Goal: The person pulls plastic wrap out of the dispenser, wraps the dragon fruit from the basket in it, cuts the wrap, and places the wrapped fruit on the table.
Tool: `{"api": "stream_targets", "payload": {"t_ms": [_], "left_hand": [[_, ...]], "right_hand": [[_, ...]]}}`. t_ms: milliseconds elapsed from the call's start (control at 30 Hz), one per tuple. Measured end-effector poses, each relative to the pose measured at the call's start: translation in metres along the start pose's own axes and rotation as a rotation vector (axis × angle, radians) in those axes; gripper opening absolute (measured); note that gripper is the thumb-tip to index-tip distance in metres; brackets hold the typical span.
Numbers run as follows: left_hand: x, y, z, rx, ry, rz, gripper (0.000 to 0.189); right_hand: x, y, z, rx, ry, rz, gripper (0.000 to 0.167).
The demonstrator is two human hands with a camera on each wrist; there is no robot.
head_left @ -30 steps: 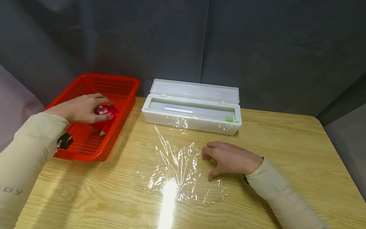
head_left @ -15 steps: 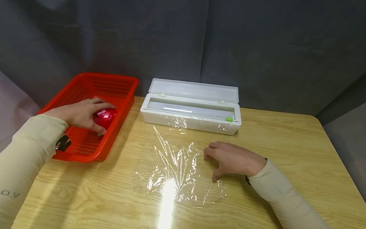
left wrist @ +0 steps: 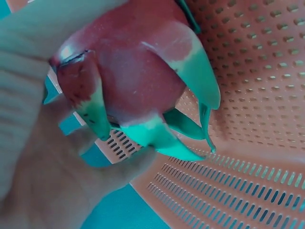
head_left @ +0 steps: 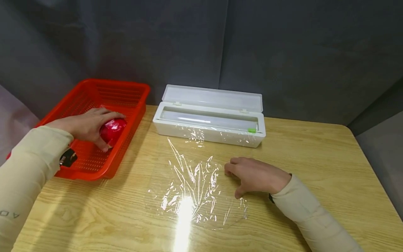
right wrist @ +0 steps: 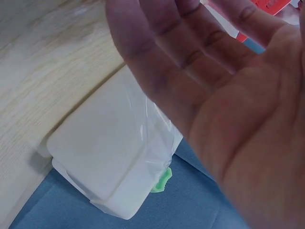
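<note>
My left hand (head_left: 88, 127) grips a dragon fruit (head_left: 113, 131) inside the red plastic basket (head_left: 115, 159). In the left wrist view the dragon fruit (left wrist: 138, 71) shows red skin and green-tipped scales, with thumb and fingers around it. On the right, my right hand (head_left: 258, 176) rests at the edge of a clear sheet of cling film (head_left: 195, 189), fingers loosely bent and holding nothing. The film spreads over the table from a white cling film dispenser (head_left: 206, 134), whose lid (head_left: 212, 98) stands open.
A green slide cutter (head_left: 252, 130) sits at the right end of the dispenser. The wooden table (head_left: 330, 168) runs back to a dark grey curtain (head_left: 283, 63). The basket's slotted wall (left wrist: 214, 186) rises close beside the fruit.
My left hand has closed around the dragon fruit and turned it within the basket, so more smooth red skin shows. The right hand has stayed almost still. The head view has shifted slightly.
</note>
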State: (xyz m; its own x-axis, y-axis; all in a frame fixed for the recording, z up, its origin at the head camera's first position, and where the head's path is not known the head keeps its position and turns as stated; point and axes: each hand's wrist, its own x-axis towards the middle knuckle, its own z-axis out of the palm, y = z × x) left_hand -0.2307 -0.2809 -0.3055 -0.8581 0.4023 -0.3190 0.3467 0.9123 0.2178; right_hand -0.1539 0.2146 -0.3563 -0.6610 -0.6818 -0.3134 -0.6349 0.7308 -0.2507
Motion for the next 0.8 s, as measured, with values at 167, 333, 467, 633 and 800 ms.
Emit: {"api": "stream_targets", "payload": {"t_ms": [167,333,467,633,800], "left_hand": [[-0.001,0.002,-0.002,-0.023,-0.014,0.018,0.115],[-0.002,0.005,-0.002,0.025,0.001,-0.006,0.112],[-0.002,0.003,-0.001,0.046,0.010,-0.042,0.108],[0.000,-0.004,0.000,-0.011,0.008,-0.045,0.103],[0.000,-0.011,-0.002,0.019,0.028,-0.037,0.105]], "right_hand": [[0.000,0.000,0.002,0.001,-0.002,0.008,0.050],[0.000,0.000,0.003,0.012,-0.005,0.024,0.050],[0.000,-0.002,0.004,0.014,-0.006,0.024,0.050],[-0.001,-0.005,0.002,0.014,-0.015,0.029,0.051],[-0.002,-0.008,0.000,0.008,-0.023,0.039,0.050]]}}
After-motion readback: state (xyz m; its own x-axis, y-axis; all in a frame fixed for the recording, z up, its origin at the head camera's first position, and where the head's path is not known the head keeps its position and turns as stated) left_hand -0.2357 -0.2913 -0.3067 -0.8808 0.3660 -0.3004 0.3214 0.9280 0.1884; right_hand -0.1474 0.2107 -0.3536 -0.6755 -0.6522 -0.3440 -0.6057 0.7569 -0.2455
